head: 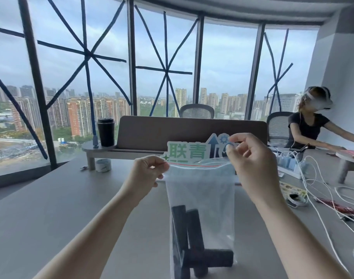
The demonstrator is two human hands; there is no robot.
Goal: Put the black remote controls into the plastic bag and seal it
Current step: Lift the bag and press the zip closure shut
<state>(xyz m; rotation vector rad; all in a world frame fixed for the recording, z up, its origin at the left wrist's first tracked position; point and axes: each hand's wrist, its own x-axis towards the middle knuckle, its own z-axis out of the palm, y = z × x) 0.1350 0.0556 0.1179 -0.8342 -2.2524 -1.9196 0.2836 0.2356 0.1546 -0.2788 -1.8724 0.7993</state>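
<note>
Taped windows over a city skyline back a grey counter (51, 198), and above it, in the head view, both hands hold a clear bag (200, 198) upright by its mouth. Left hand (146, 174) pinches the bag's top left corner between thumb and fingers; right hand (250, 164) pinches the top right edge, its other fingers loosely curled. Three black remotes (192, 242) already sit at the bottom of the bag, below and between the hands, two leaning upright and one lying crosswise. A red zip line (194, 165) runs across the mouth between the hands; whether any of it is closed cannot be told. What remains, by my judgement, is the seal: pull the top taut so the two strips line up, then pinch at one corner and slide along the red line to the other, pressing out air on the way. Just beyond the hands stands a cut-out sign (188, 152) reading "联青" in green, with a blue arrow and gear. No writing shows on the bag or remotes.
</note>
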